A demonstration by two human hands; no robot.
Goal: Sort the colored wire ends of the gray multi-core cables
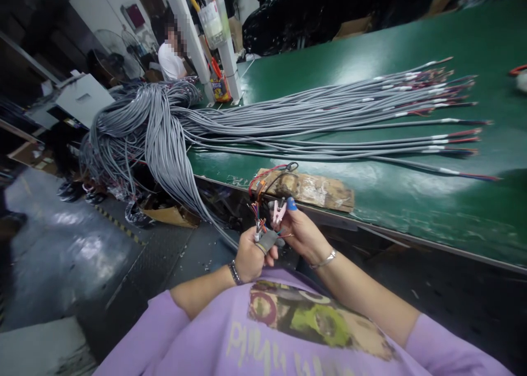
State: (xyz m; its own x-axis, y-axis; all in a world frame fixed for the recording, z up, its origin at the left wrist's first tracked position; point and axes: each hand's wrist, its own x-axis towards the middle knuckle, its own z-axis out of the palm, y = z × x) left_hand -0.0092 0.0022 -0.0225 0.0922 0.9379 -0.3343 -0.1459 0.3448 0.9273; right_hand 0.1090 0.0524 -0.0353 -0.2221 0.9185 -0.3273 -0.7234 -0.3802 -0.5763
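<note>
My left hand (250,255) is closed around the end of a grey cable, with grey coverings on some fingers. Thin coloured wires (257,214) fan out above it. My right hand (305,233), with a blue cover on one fingertip, is close beside it. Between its fingers is a small pink clip-like tool (279,212). A few loose wire ends show between the hands. Just beyond them, a worn wooden block (317,190) lies at the bench edge, with a red and a black lead (280,170) looping over its left end.
Many grey cables (288,110) lie across the green bench (411,200), their stripped ends to the right. A thick bundle (164,129) hangs over the left edge. White posts (230,68) rise behind. A person in white (171,63) is at the back left. Cardboard (171,215) lies below.
</note>
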